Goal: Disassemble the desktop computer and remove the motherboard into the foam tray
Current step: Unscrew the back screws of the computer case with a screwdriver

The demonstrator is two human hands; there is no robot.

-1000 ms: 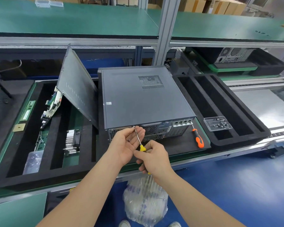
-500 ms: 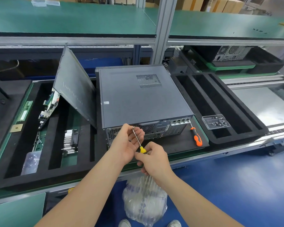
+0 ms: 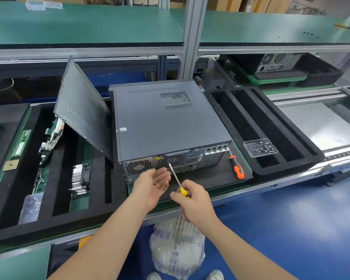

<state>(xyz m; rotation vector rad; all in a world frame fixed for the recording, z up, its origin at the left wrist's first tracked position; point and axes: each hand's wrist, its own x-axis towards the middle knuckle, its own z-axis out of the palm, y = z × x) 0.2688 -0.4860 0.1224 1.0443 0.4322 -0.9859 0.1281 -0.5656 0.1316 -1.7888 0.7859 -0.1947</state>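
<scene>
A grey desktop computer (image 3: 166, 122) lies flat on a black mat, its rear panel facing me and its cover closed. My right hand (image 3: 196, 205) grips a yellow-handled screwdriver (image 3: 177, 179) whose tip points up at the rear panel. My left hand (image 3: 152, 184) is open, palm up, just left of the shaft, with a small screw resting in the palm. A black foam tray (image 3: 49, 217) on the left holds a circuit board, a heatsink and a leaning grey side panel (image 3: 83, 116).
An orange-handled screwdriver (image 3: 237, 168) lies right of the computer. A second black foam tray (image 3: 299, 164) on the right holds a clear screw box (image 3: 260, 147). A bag of air cushions (image 3: 177, 251) sits on the blue floor. Another computer (image 3: 277, 61) sits at the back right.
My left hand has let go of the screwdriver shaft and opened palm up. The screwdriver has drawn back slightly from the rear panel.
</scene>
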